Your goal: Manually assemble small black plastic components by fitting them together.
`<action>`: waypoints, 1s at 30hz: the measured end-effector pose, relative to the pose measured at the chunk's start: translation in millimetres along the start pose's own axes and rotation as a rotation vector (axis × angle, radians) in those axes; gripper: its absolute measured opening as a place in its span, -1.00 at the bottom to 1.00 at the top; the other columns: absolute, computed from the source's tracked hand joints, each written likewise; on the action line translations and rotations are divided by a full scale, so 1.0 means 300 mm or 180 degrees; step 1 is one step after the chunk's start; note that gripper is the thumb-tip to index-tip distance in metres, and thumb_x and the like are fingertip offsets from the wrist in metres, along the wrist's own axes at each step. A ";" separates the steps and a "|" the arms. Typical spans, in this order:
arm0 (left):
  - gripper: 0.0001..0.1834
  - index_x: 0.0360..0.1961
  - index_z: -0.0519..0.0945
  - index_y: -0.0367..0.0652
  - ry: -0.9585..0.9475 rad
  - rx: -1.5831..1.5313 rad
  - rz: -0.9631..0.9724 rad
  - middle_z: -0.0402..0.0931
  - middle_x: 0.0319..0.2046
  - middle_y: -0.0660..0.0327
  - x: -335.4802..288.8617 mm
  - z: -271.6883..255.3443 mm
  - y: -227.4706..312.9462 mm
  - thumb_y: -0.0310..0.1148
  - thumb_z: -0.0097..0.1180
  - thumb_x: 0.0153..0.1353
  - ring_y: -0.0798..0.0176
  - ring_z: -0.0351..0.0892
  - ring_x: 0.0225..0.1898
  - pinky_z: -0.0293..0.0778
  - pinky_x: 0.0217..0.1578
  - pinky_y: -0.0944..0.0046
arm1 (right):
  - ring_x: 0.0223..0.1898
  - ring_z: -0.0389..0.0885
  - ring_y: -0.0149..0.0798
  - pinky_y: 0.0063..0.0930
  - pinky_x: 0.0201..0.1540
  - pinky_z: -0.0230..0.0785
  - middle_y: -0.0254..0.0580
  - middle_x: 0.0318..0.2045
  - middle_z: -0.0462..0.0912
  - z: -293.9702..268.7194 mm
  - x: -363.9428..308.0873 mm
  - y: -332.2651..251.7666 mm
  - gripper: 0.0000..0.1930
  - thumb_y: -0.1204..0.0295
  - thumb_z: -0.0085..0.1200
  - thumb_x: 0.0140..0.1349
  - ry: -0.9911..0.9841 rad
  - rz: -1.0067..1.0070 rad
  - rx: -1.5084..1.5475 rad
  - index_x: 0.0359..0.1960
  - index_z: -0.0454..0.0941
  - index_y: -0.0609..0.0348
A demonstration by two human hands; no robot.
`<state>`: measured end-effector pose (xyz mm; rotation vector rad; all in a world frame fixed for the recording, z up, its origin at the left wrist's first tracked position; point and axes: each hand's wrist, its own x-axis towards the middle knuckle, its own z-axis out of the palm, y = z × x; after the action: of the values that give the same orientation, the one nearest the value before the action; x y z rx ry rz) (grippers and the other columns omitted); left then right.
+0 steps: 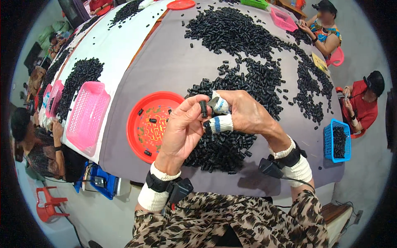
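Between the thumb and fingers of my left hand [182,124] is a small black ribbed cylindrical part [203,108], held upright above the table. My right hand [248,110] is closed close beside it, with white wrapping on its thumb and a white, blue-striped cover on a finger. A small grey blade-like tool [213,101] shows at its fingertips against the black part; its handle is hidden. Under both hands spreads a heap of similar black parts [225,151]. Left of my left hand lies a round red tray [133,124] with a few black parts in it.
More black parts [231,31] cover the far table. A pink basket [89,120] stands left, a blue basket [334,142] of parts at the right edge. Several people sit around, one in red [366,107] at right. A cable [295,180] trails from my right wrist device.
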<state>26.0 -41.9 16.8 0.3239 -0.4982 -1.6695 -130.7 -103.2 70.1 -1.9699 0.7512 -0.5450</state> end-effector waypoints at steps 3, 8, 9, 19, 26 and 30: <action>-0.75 -0.09 0.44 -0.24 0.0083 0.0254 0.0002 0.50 -0.31 0.25 -0.013 0.001 0.015 -0.39 -0.03 0.22 0.42 0.49 -0.29 0.45 -0.24 0.41 | -0.55 0.45 -0.37 -0.45 -0.44 0.29 -0.22 -0.61 0.50 0.013 0.006 -0.004 -0.62 0.18 0.27 -0.15 -0.0074 0.0000 -0.0063 -0.47 0.46 0.25; -0.77 -0.13 0.47 -0.24 0.0164 0.0412 0.0050 0.51 -0.32 0.25 -0.014 0.006 0.006 -0.39 -0.01 0.21 0.44 0.48 -0.31 0.45 -0.24 0.39 | -0.56 0.47 -0.22 -0.37 -0.45 0.29 -0.13 -0.62 0.48 0.010 0.010 0.001 -0.59 0.15 0.27 -0.16 -0.0025 -0.0035 -0.0269 -0.51 0.43 0.26; -0.78 -0.14 0.48 -0.24 0.0229 0.0474 0.0082 0.51 -0.33 0.25 -0.014 0.008 0.005 -0.41 -0.01 0.20 0.44 0.48 -0.31 0.44 -0.23 0.39 | -0.56 0.47 -0.22 -0.37 -0.45 0.29 -0.13 -0.62 0.48 0.011 0.010 0.004 -0.59 0.15 0.27 -0.16 -0.0016 -0.0025 -0.0265 -0.51 0.43 0.26; -0.79 -0.16 0.49 -0.27 0.0342 0.0669 0.0014 0.52 -0.30 0.22 0.006 0.022 -0.010 -0.44 0.00 0.19 0.43 0.47 -0.29 0.41 -0.22 0.42 | -0.59 0.44 -0.21 -0.37 -0.48 0.28 -0.11 -0.63 0.48 0.017 -0.012 0.046 -0.62 0.18 0.20 -0.11 -0.0059 -0.0185 0.0003 -0.48 0.42 0.28; -0.76 -0.10 0.45 -0.28 0.0380 0.0334 -0.0041 0.51 -0.35 0.25 0.016 0.033 -0.035 -0.45 -0.03 0.21 0.44 0.47 -0.32 0.40 -0.28 0.44 | -0.57 0.40 -0.53 -0.57 -0.47 0.30 -0.31 -0.61 0.52 -0.021 -0.068 0.022 -0.75 0.41 0.23 -0.10 0.0372 -0.0006 0.0234 -0.40 0.48 0.24; -0.77 -0.12 0.45 -0.28 0.0476 0.0477 -0.0049 0.51 -0.35 0.25 0.027 0.061 -0.056 -0.45 -0.03 0.21 0.46 0.45 -0.34 0.38 -0.31 0.48 | -0.56 0.38 -0.53 -0.55 -0.49 0.29 -0.29 -0.61 0.50 0.003 -0.085 0.068 -0.75 0.41 0.22 -0.08 0.0540 -0.0239 0.0530 -0.40 0.45 0.25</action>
<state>1.2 -45.7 24.9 0.5596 -0.5105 -1.6121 -154.1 -92.9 49.8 -1.8188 0.7137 -0.8020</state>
